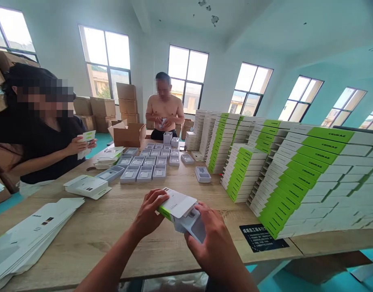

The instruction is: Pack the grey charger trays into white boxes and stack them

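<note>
My left hand (149, 215) grips a white and green carton (177, 201) by its far left end. Out of the carton's near right end sticks a grey plastic tray (196, 226), partly inside it. My right hand (215, 233) has its fingers and thumb around the outer end of this tray. An upper flap of the carton lies over the tray. Beyond my hands, several grey trays (144, 173) stand in rows on the wooden table (119, 227), and one lone tray (202, 174) sits nearer the stacks.
Tall stacks of white and green boxes (308, 174) fill the right side. Flat cartons (37, 231) lie at the left, near a half-folded carton (88, 185). A black printed card (262, 237) lies by the front edge. Two people work across the table, near an open cardboard box (130, 135).
</note>
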`<state>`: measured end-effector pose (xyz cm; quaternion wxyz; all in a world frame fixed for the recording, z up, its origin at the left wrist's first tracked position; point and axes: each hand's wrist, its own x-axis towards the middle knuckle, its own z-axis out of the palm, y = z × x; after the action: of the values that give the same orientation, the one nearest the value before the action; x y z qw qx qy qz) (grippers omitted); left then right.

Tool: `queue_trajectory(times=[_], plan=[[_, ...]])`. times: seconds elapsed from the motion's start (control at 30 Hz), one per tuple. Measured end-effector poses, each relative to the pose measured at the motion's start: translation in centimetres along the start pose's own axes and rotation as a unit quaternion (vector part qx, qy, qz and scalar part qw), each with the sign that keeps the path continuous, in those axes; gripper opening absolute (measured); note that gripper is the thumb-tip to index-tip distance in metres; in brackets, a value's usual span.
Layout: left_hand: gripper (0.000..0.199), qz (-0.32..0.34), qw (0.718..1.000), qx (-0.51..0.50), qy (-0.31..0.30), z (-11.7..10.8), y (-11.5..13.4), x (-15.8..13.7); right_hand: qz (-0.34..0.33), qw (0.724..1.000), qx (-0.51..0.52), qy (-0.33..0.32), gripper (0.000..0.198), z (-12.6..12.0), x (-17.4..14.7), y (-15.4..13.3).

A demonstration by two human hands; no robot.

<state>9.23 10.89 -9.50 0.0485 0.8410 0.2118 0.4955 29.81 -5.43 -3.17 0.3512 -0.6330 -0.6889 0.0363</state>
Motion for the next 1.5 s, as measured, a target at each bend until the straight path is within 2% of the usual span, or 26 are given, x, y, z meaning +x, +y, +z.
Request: queue_trajectory(times=[0.13,0.2,0.27,0.3,0.33,0.4,0.43,0.47,0.5,0.6,0.67,0.8,0.9,0.97,1.03,1.13,1.23,1.33,1.43,1.5], plan=[[0.041,-0.002,1.000,-0.029,-0.006,-0.5,1.5,1.0,-0.021,0.996,0.066,0.055,0.079,1.2,0.0,-0.3],[0.036,-0.022,0.998,-0.055,-0.007,-0.5,2.4,1.4,-0.061,0.980,0.137,0.130,0.084,1.5,0.2,0.2],[0.030,-0.074,0.989,-0.127,-0.029,-0.5,3.6,1.4,-0.098,0.956,0.209,0.181,0.085,1.9,0.3,1.1],[0.030,-0.118,0.972,-0.196,-0.058,-0.5,4.2,1.3,-0.105,0.950,0.232,0.179,0.082,2.1,0.3,1.6],[0.034,-0.168,0.941,-0.277,-0.096,-0.5,4.9,1.1,-0.103,0.951,0.243,0.159,0.080,2.4,0.3,2.2],[0.043,-0.262,0.851,-0.425,-0.162,-0.5,6.2,0.3,-0.089,0.961,0.244,0.098,0.077,3.0,0.0,3.3],[0.048,-0.298,0.811,-0.472,-0.173,-0.5,6.8,-0.1,-0.084,0.963,0.244,0.079,0.077,3.2,-0.3,3.7],[0.051,-0.325,0.792,-0.491,-0.161,-0.6,7.4,-0.7,-0.082,0.964,0.245,0.071,0.076,3.5,-0.6,4.1],[0.053,-0.344,0.787,-0.495,-0.130,-0.6,8.0,-1.2,-0.082,0.963,0.248,0.073,0.075,3.6,-1.0,4.4],[0.064,-0.360,0.806,-0.469,-0.006,-0.6,9.3,-3.2,-0.087,0.961,0.255,0.069,0.068,3.6,-2.1,5.0],[0.065,-0.348,0.831,-0.432,0.031,-0.6,9.9,-4.6,-0.088,0.961,0.256,0.052,0.059,3.6,-2.8,5.3],[0.044,-0.305,0.900,-0.313,0.004,-0.6,9.9,-7.2,-0.102,0.962,0.250,0.024,0.039,4.0,-3.9,6.1],[0.031,-0.205,0.958,-0.194,-0.047,-1.2,9.3,-7.5,-0.139,0.964,0.227,0.025,0.029,4.5,-4.1,6.7],[0.029,-0.139,0.978,-0.131,-0.082,-2.0,8.9,-7.0,-0.168,0.962,0.213,0.015,0.029,4.6,-3.8,6.9],[0.030,-0.098,0.986,-0.081,-0.106,-2.8,8.9,-6.2,-0.195,0.960,0.200,0.005,0.029,4.4,-3.3,6.9],[0.030,-0.077,0.989,-0.036,-0.123,-3.5,9.3,-5.4,-0.237,0.956,0.171,0.015,0.027,3.7,-2.5,6.7],[0.030,-0.071,0.994,-0.037,-0.080,-3.3,9.8,-5.6,-0.281,0.945,0.164,0.036,0.036,3.1,-2.2,6.2],[0.035,-0.041,0.997,-0.056,-0.036,-3.3,10.1,-5.8,-0.309,0.941,0.139,0.015,0.041,2.4,-2.3,5.5],[0.032,-0.041,0.994,-0.046,-0.090,-4.1,10.8,-5.3,-0.278,0.953,0.109,-0.041,0.025,1.3,-2.3,4.4],[0.020,-0.082,0.988,-0.048,-0.122,-4.6,11.4,-4.6,-0.227,0.962,0.137,-0.067,0.010,0.8,-2.2,3.7]])
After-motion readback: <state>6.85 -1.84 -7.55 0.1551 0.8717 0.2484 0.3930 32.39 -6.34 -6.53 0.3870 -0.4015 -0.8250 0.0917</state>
